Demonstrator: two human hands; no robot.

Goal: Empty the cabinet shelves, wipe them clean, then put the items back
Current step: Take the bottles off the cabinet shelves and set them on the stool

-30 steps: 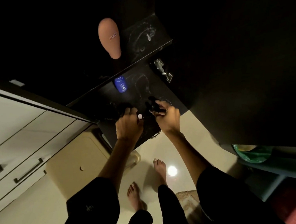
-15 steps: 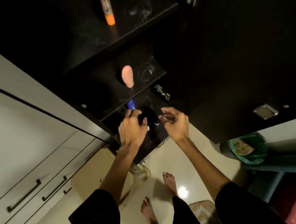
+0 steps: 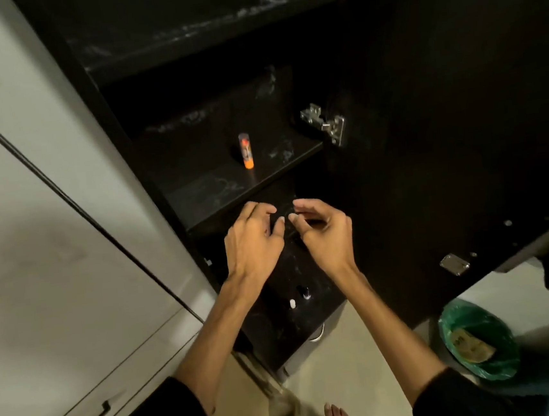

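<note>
Hands hang side by side at the centre of the view, in front of the dark cabinet (image 3: 423,93). The left hand (image 3: 252,240) has its fingers spread and loosely bent, holding nothing. The right hand (image 3: 326,233) has fingers curled inward toward the thumb; nothing shows between them, though the dark background makes that hard to confirm. Thumb tips of the two hands lie close together.

At 12 o'clock from the hands, an orange-tipped tube (image 3: 246,151) stands upright on a middle shelf (image 3: 217,186), whose surface carries pale smears. At 6 o'clock, between the forearms, two small bottles (image 3: 300,296) stand on the lower shelf (image 3: 288,334); their dark bodies merge with the wood, so only a white cap and a pale band are clear. The upper shelf (image 3: 183,39) at 12 o'clock is cut off by the frame. A metal hinge (image 3: 324,125) shines at 1 o'clock. A green-lined bin (image 3: 477,342) sits at 4 o'clock, its contents unclear.
</note>
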